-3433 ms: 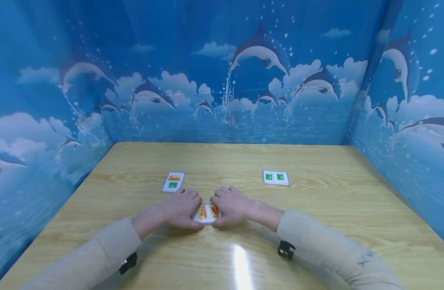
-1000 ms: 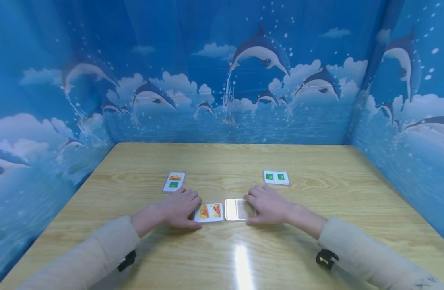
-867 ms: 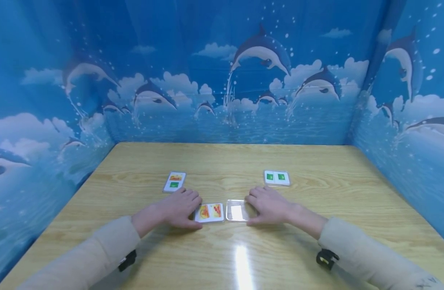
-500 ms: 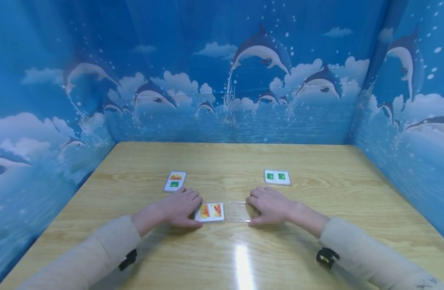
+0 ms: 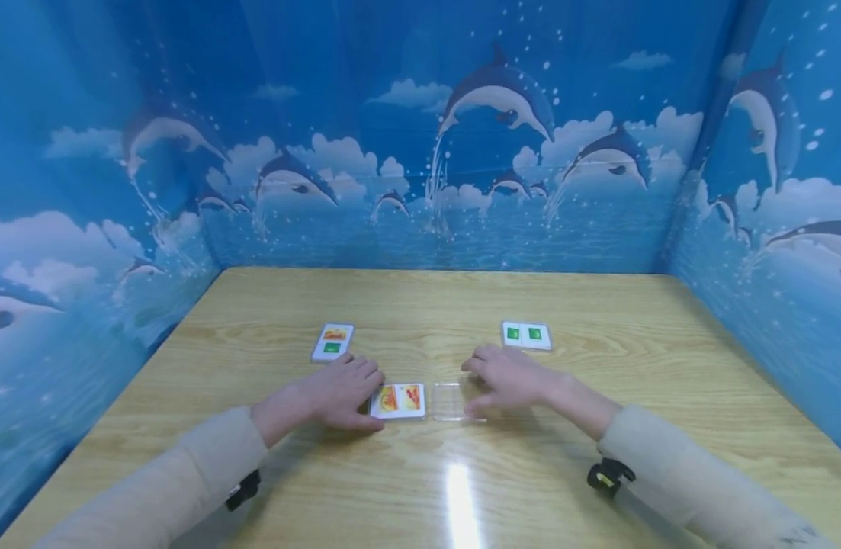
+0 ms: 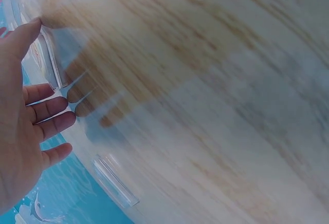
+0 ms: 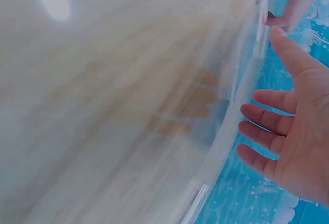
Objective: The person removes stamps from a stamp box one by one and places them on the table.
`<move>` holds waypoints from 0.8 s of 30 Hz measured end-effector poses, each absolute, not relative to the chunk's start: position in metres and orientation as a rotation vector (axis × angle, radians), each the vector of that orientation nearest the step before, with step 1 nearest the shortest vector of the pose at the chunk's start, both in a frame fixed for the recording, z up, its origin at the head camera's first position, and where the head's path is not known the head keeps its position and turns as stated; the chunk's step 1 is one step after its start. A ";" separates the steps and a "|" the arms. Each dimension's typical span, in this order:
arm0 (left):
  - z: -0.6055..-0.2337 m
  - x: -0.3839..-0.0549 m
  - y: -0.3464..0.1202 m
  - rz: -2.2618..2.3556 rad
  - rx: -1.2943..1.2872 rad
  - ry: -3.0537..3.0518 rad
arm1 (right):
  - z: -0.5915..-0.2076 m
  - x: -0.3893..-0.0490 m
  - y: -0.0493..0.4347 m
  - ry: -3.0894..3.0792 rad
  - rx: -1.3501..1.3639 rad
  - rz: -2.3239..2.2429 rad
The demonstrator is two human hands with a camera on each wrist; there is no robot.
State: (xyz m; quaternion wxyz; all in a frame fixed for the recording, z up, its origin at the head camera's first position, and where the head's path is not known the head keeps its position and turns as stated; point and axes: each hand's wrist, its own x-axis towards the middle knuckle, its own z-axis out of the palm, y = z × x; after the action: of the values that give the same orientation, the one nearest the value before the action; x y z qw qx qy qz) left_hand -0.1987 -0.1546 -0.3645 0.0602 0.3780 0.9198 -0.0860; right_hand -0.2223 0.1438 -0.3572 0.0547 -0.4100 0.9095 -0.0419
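Near the table's middle lies a flat plastic case with two orange-and-red food pictures on its white face. My left hand grips its left end, thumb along the near edge and fingers along the far edge. Just right of it a clear plastic lid lies flat on the wood, a narrow gap between them. My right hand is over the lid's right end, slightly blurred, its fingers spread. In the right wrist view the fingers are relaxed and hold nothing. The lid's right end is partly hidden.
Farther back on the wood-grain table lie two more flat cases. The left case shows one food picture and one green picture, the right case two green pictures. Dolphin-print curtains stand behind and at both sides.
Earlier both hands held the case together. My right hand has since carried the clear lid off to the right, laid it flat and let go, rising a little. The left hand stays put.
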 end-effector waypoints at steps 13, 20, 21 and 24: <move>-0.364 -0.201 -0.154 -0.249 1.112 2.763 | -0.352 -0.245 0.130 2.719 -1.062 -0.602; -0.364 -0.201 -0.153 -0.269 1.125 2.760 | -0.349 -0.249 0.118 2.692 -0.967 -0.788; -0.364 -0.201 -0.153 -0.270 1.122 2.760 | -0.349 -0.250 0.116 2.689 -0.960 -0.801; -0.364 -0.200 -0.153 -0.269 1.119 2.765 | -0.347 -0.249 0.109 2.680 -0.954 -0.845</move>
State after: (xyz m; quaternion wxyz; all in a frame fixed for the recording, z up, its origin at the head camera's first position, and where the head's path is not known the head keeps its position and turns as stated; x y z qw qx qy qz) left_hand -0.2001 -0.1530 -0.3638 0.0735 0.3726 0.9207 -0.0897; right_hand -0.2493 0.1094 -0.3472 0.0870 -0.3203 0.8997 -0.2836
